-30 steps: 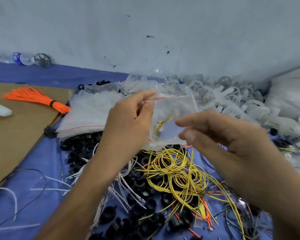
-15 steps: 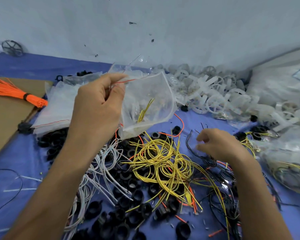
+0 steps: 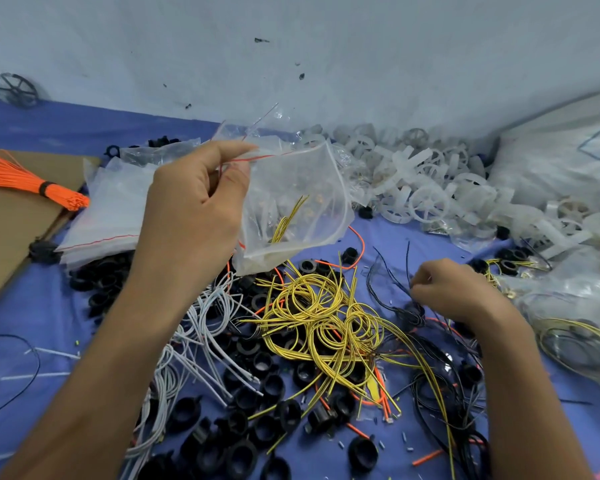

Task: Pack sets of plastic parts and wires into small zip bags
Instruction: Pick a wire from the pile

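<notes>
1. Nearest to me, black plastic rings (image 3: 238, 455) lie scattered on the blue sheet (image 3: 32, 306). Loose white wires (image 3: 201, 327) run among them on the left.

2. Just beyond, at the centre, a tangle of coiled yellow wires (image 3: 319, 313) rests on top of more rings. Black wires (image 3: 399, 306) are tangled just to its right.

3. My right hand (image 3: 454, 292) is low over the black wires. Its fingers are curled and appear to pinch a strand, though the fingertips are hidden from this angle.

4. My left hand (image 3: 201, 206) is raised above the pile. Thumb and forefinger pinch the zip bag (image 3: 298, 188) at its red-lined mouth. The bag hangs clear of the sheet, mouth open and facing up and right. One yellow wire (image 3: 288, 216) stands inside it, along with small parts too blurred to identify.

5. Behind the left hand lies a flat stack of empty zip bags (image 3: 111, 209). To its left, a bundle of orange wires (image 3: 25, 181) rests on a cardboard sheet (image 3: 11, 237).

6. Farther right, a heap of white plastic wheels (image 3: 430, 199) lies against the wall (image 3: 326, 46), with a large white sack (image 3: 561, 168) beside it.

7. At the far left, one black spoked wheel (image 3: 15, 90) leans at the wall.
</notes>
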Action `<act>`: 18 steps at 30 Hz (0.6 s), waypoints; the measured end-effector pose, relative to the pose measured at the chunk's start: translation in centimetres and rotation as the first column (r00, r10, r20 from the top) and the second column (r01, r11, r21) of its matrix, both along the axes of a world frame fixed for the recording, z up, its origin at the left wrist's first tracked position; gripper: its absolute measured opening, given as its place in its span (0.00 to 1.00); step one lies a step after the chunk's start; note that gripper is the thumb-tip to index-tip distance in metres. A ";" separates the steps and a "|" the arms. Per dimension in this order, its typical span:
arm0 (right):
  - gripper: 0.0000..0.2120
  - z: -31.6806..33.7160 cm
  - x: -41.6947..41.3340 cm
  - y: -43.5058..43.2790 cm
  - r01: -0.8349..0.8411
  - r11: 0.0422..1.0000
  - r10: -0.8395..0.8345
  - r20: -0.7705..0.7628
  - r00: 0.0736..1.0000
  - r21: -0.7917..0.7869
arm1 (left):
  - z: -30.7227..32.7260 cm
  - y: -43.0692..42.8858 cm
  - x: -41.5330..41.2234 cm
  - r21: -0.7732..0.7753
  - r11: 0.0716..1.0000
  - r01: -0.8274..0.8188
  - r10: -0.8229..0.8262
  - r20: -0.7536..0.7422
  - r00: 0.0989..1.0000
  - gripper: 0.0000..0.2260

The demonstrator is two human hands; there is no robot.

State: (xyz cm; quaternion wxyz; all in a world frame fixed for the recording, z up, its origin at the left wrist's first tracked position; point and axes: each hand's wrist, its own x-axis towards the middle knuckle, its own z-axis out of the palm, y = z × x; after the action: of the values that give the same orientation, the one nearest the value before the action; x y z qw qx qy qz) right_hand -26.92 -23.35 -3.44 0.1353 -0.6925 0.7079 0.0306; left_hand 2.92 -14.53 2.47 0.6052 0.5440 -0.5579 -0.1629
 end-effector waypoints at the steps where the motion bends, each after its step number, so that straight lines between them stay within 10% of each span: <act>1: 0.04 0.1 0.0 -0.1 0.005 0.999 -0.004 0.029 1.000 -0.053 | 0.0 0.0 0.0 0.000 1.000 -0.002 0.002 0.003 1.000 0.10; 9: 0.06 2.5 0.6 0.6 0.153 0.901 0.096 0.529 0.843 -0.406 | -0.4 -0.3 0.0 0.011 1.000 0.003 -0.003 0.018 1.000 0.10; 18: 0.10 6.2 1.6 2.7 0.310 0.728 0.316 0.700 0.640 -0.611 | -0.6 -0.4 -0.1 0.039 0.999 -0.009 0.008 0.044 0.999 0.09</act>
State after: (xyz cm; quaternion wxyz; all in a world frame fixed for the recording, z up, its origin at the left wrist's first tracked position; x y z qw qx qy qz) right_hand -25.33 -20.69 2.72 0.1570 -0.6370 0.5381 -0.5291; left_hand 2.80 -14.90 1.86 0.5828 0.5616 -0.5652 -0.1594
